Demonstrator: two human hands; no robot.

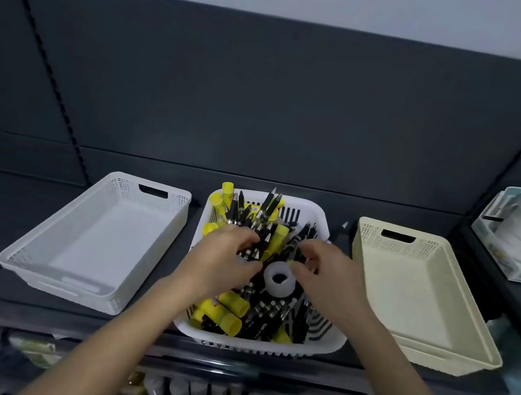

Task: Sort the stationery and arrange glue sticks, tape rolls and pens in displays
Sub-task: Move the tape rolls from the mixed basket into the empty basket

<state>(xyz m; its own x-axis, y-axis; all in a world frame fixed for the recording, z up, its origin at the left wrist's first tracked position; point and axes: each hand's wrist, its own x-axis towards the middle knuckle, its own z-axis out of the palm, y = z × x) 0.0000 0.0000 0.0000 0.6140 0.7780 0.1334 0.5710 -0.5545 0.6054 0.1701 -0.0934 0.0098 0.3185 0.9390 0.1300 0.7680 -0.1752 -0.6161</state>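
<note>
In the centre-frame basket [294, 351] our left grip [223, 260] curls round several pens [259, 246] while the right grip [325, 278] digs in beside the tape roll [281, 289], its hold undeterminable, so we lift them parallel, clear of the glue sticks [224, 316].

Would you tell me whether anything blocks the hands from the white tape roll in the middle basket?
Nothing visible does: the tape roll lies uncovered atop the pens, between the left hand and right hand.
</note>
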